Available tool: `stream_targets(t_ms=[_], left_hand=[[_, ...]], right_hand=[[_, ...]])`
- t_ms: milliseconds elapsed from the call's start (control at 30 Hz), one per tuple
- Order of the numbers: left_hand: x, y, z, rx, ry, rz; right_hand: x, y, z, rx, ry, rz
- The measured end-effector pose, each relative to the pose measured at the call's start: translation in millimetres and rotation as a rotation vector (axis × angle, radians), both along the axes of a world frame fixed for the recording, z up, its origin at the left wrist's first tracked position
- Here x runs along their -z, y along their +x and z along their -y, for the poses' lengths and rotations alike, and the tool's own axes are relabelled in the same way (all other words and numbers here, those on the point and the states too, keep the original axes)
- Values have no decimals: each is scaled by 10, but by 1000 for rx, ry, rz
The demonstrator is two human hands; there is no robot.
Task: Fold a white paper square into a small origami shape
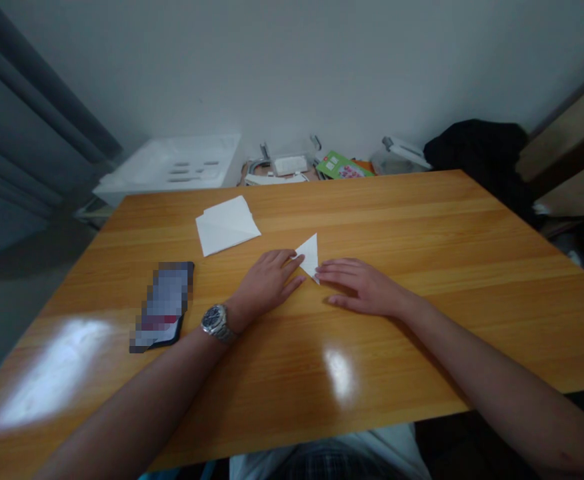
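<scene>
A small white folded paper triangle [310,255] lies flat near the middle of the wooden table. My left hand [271,280] rests on its left side, fingers stretched out, with the fingertips covering the left corner. At the triangle's lower right edge, the fingertips of my right hand [359,285] touch the paper; those fingers are also extended and lie low over the table. A metal wristwatch [215,321] is on my left wrist. Behind my left hand is a stack of white paper sheets [228,225].
A phone [165,303] lies on the wooden table [422,227] left of my left forearm, its screen blurred out. Past the far edge are a white tray [172,163], a green booklet [343,165], a clear container [402,159] and dark cloth [477,150] against the wall.
</scene>
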State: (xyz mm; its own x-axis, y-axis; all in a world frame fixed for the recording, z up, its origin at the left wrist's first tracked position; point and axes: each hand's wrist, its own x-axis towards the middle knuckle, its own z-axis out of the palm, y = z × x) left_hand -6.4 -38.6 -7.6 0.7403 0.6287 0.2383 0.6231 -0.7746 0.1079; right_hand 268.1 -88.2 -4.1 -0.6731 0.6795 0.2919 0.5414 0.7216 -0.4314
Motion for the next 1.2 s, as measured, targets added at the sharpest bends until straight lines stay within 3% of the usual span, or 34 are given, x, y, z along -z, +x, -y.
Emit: stream_targets(t_ms=[433,733,900,1200], left_hand=[[12,-8,-50,197,-132,51],[-27,2,7,175,-123,64],[-43,27,30,111,-60,57],[39,46,-32,122,-65,80]], right_hand=[[54,112,-92,254,76,2],[121,65,-110,117,57,64],[139,16,-85,128,83,52],[65,-42,-146,150,7,60]])
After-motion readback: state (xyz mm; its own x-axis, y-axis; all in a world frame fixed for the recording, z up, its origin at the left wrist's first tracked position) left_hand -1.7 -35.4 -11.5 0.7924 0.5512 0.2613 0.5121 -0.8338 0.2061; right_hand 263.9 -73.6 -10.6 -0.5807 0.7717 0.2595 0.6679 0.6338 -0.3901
